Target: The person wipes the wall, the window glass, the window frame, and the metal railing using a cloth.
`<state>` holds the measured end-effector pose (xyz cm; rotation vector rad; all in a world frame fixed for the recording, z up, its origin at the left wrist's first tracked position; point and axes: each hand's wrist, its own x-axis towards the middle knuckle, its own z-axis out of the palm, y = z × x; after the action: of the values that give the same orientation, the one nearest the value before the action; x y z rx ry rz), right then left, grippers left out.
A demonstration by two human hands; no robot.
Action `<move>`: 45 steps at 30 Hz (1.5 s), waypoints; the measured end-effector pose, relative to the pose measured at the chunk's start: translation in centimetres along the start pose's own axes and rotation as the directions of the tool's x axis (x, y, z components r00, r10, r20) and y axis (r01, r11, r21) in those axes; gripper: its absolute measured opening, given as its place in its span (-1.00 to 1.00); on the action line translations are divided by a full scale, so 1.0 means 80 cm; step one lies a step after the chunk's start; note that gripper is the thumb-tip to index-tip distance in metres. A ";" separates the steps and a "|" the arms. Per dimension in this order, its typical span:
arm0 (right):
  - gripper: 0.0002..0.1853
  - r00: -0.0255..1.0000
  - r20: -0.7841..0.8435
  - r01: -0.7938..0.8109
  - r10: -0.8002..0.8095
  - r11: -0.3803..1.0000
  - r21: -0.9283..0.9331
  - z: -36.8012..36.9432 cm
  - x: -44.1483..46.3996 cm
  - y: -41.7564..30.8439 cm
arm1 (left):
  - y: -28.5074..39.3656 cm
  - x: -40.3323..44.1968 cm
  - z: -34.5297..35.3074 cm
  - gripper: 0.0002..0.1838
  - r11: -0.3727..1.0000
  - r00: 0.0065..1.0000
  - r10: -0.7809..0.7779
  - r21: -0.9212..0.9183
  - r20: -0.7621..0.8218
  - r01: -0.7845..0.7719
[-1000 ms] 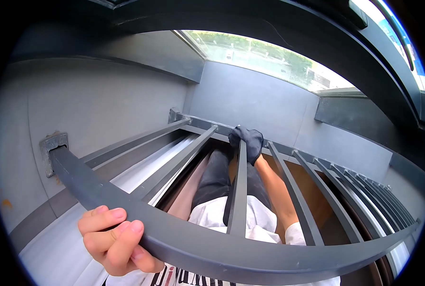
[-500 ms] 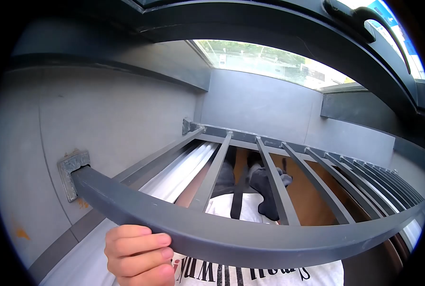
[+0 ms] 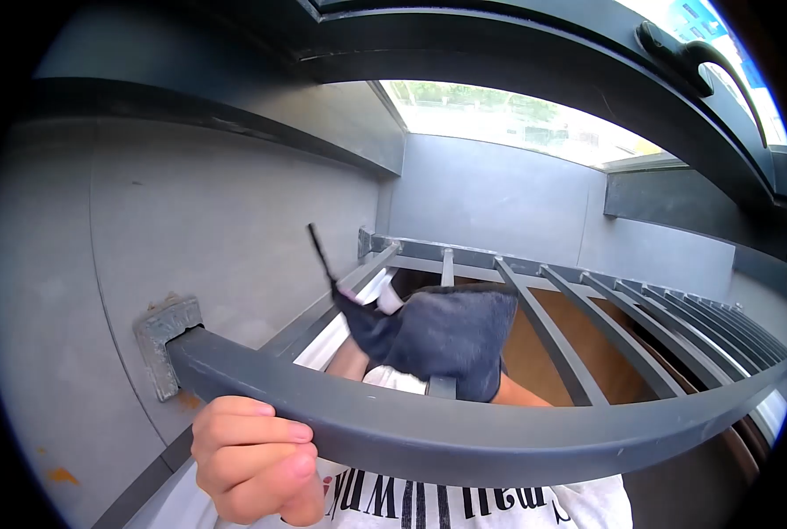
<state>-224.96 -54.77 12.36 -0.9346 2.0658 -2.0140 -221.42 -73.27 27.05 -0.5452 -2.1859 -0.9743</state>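
My left hand (image 3: 252,458) is closed around the near rail (image 3: 464,432) of a dark grey metal railing, close to its wall bracket (image 3: 166,344). Fingers curl over the front and underside of the rail. A dark grey cloth (image 3: 455,331) covers the middle of an upright bar (image 3: 447,269), with a thin black strip (image 3: 321,251) sticking up from its left end. My right forearm (image 3: 524,393) reaches up to this cloth between the bars. The cloth hides the right hand's fingers; it appears to be held against the bar.
Grey wall panels (image 3: 226,220) stand at the left, with an orange mark (image 3: 60,476) low down. More railing bars (image 3: 631,339) run off to the right. Overhead is a dark window frame (image 3: 481,44) with a curved handle (image 3: 733,79). A white printed shirt (image 3: 578,507) shows below the rail.
The dark cloth has come up from below, between the bars, onto an upright bar, and its black strip now swings out to the left. The left hand keeps its hold; the view has shifted slightly.
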 end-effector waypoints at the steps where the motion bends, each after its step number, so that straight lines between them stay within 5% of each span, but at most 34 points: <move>1: -0.87 1.000 0.002 0.008 -0.008 1.000 -0.019 0.000 0.000 0.013 | -0.001 0.002 0.005 -0.76 1.000 1.000 0.014 0.018 -0.017 -0.014; 2: -0.85 0.987 -0.156 0.018 -0.031 0.996 -0.089 0.008 -0.003 0.043 | -0.003 0.003 0.009 -0.76 1.000 0.999 0.027 0.015 -0.021 -0.026; 4: -0.85 0.985 -0.159 -0.121 0.063 0.915 -0.385 0.003 -0.009 0.081 | 0.002 -0.002 0.012 -0.80 0.992 0.998 0.030 0.124 -0.052 -0.023; 6: -0.87 0.925 -0.373 -0.043 -0.080 0.950 -0.309 0.042 -0.055 0.190 | 0.002 -0.006 0.017 -0.80 0.986 0.995 0.029 0.166 -0.094 -0.013; 9: -0.86 0.960 -0.250 -0.142 0.127 0.989 -0.043 0.041 -0.087 0.286 | 0.006 -0.010 0.020 -0.79 0.972 0.994 0.039 0.235 -0.105 -0.013; 12: -0.78 0.933 -0.239 -0.321 0.268 0.921 -0.222 0.042 -0.095 0.319 | 0.005 -0.002 0.018 -0.79 0.961 0.993 0.034 0.277 -0.110 -0.002; 14: -0.73 0.905 -0.215 -0.416 0.367 0.867 -0.275 0.040 -0.097 0.325 | 0.000 0.014 0.009 -0.72 0.973 0.984 0.138 0.171 0.113 -0.156; 16: -0.84 0.678 -0.131 -0.701 0.724 0.690 0.181 0.034 -0.090 0.302 | -0.001 0.011 0.007 -0.71 0.973 0.983 0.137 0.169 0.120 -0.156; 17: -0.83 0.656 -0.158 -0.582 0.738 0.628 0.517 0.041 -0.094 0.299 | -0.002 0.010 0.009 -0.71 0.969 0.982 0.150 0.178 0.114 -0.169; 18: -0.83 0.921 -0.209 -0.326 0.329 0.944 0.049 0.037 -0.098 0.300 | -0.003 0.010 0.010 -0.71 0.971 0.983 0.153 0.169 0.106 -0.169; 20: -0.89 0.794 -0.140 -0.540 0.592 0.792 0.284 0.036 -0.102 0.282 | 0.001 0.012 0.007 -0.71 0.971 0.984 0.127 0.187 0.123 -0.149; 21: -0.89 0.792 -0.138 -0.544 0.595 0.790 0.283 0.032 -0.095 0.253 | 0.002 0.005 0.009 -0.71 0.972 0.985 0.123 0.187 0.123 -0.145; 22: -0.87 0.913 -0.177 -0.381 0.366 0.923 -0.052 0.021 -0.079 0.212 | 0.003 -0.008 0.014 -0.76 0.964 0.996 0.090 0.252 0.009 -0.090; 23: -0.81 0.985 -0.128 -0.158 0.117 0.911 -0.381 0.011 -0.064 0.173 | 0.004 -0.014 0.019 -0.79 0.951 0.992 0.065 0.309 -0.108 -0.029; 27: -0.66 0.967 -0.197 -0.228 0.163 0.899 -0.375 0.003 -0.037 0.064 | 0.006 -0.003 0.019 -0.82 0.961 0.987 0.067 0.277 -0.143 -0.025; 29: -0.58 0.978 -0.171 -0.170 0.118 0.929 -0.330 -0.011 -0.038 0.059 | 0.004 0.012 0.009 -0.73 0.985 0.990 0.102 0.131 0.097 -0.114; 36: -0.73 0.926 -0.349 -0.297 0.141 0.843 -0.448 -0.017 -0.092 0.091 | -0.002 0.003 0.004 -0.82 0.988 0.988 0.143 0.046 0.061 -0.146; 38: -0.78 0.943 -0.327 -0.212 0.061 0.868 -0.449 -0.006 -0.100 0.094 | -0.002 0.003 -0.001 -0.84 0.989 0.986 0.131 0.049 0.103 -0.136; 40: -0.81 0.942 -0.133 -0.328 0.308 0.760 -0.562 0.017 -0.123 0.107 | -0.003 0.003 -0.001 -0.85 0.985 0.978 0.171 0.000 0.123 -0.172; 41: -0.78 0.893 -0.061 -0.347 0.446 0.597 -0.723 0.035 -0.121 0.113 | -0.003 0.005 -0.001 -0.85 0.984 0.976 0.176 0.013 0.128 -0.179; 42: -0.79 0.931 -0.082 -0.358 0.355 0.846 -0.394 0.050 -0.119 0.116 | -0.001 0.006 0.001 -0.85 0.986 0.980 0.157 0.030 0.123 -0.162; 45: -0.78 0.968 -0.053 -0.248 0.244 0.966 -0.076 0.084 -0.072 0.086 | 0.004 0.006 0.003 -0.84 0.990 0.986 0.120 0.058 0.117 -0.127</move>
<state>-219.49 -58.26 3.22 -0.6134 2.1785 -1.8506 -221.69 -72.81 27.43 -0.7116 -2.2455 -0.8209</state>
